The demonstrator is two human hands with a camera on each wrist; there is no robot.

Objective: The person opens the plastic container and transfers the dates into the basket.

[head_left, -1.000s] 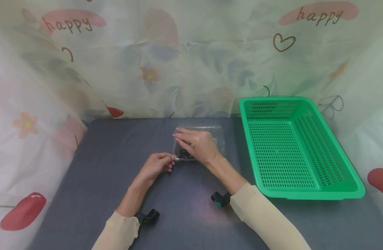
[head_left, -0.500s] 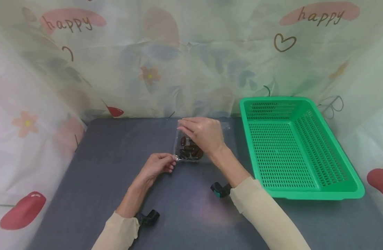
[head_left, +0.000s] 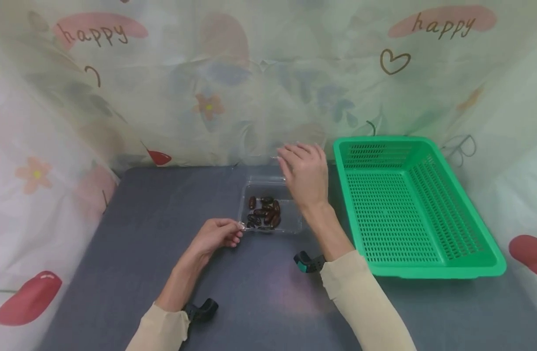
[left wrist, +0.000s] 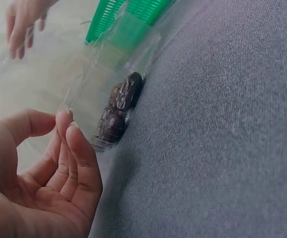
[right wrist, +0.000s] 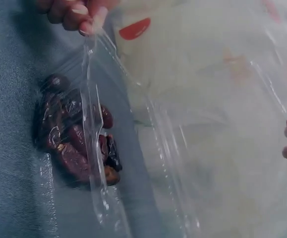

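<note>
A clear plastic clamshell box (head_left: 290, 222) stands on the grey table, its lid (right wrist: 222, 148) swung up at the back. Inside, toward its left, lie several dark brown dates (head_left: 268, 213), which show closely through the plastic in the right wrist view. My left hand (head_left: 218, 233) pinches the box's near left corner between thumb and fingertips. At the raised lid is my right hand (head_left: 305, 178), fingers fairly straight and slightly spread. Whether its fingertips touch the see-through lid is hard to make out. In the left wrist view the right hand (left wrist: 27, 22) appears at the upper left.
A green slotted plastic basket (head_left: 395, 214) stands right of the box, close to my right forearm. Behind the table hangs a patterned cloth (head_left: 259, 87) with flowers and lettering. Grey table surface (head_left: 163, 195) extends left of the box.
My right hand has moved up, back and to the right, and the lid has swung up with it, uncovering the dates. The left hand keeps its pinch on the corner.
</note>
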